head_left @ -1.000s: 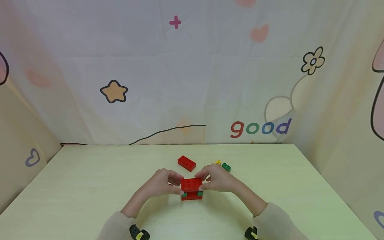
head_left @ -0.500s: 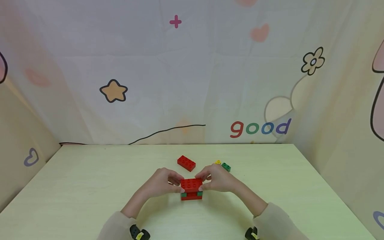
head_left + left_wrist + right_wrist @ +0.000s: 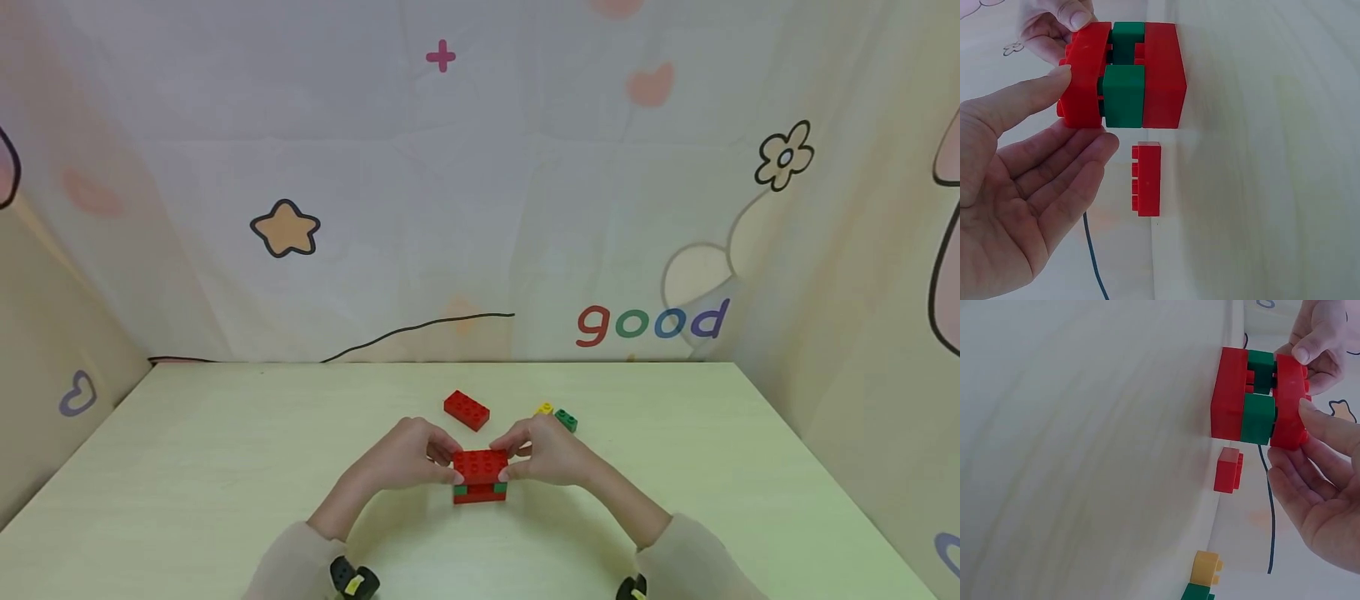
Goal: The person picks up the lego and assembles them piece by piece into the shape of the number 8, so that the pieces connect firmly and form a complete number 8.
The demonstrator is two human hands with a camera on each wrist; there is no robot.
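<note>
Left hand (image 3: 411, 455) and right hand (image 3: 552, 452), both pinching top red brick (image 3: 480, 465), backdrop (image 3: 465, 183) lettered "good" (image 3: 657, 323)

Free room bodyward of the fingers (image 3: 1054, 147)
Brick stack (image 3: 480, 471) between them; red eight-stud brick (image 3: 467, 411), yellow brick (image 3: 545, 408), green brick (image 3: 566, 420) beyond.

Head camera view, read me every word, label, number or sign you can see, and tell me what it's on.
"good": on the backdrop cloth, multicoloured letters.
"+": pink sign, same cloth.
Toy building bricks: no lettering readable.
Black wrist devices: too small to read any.
</note>
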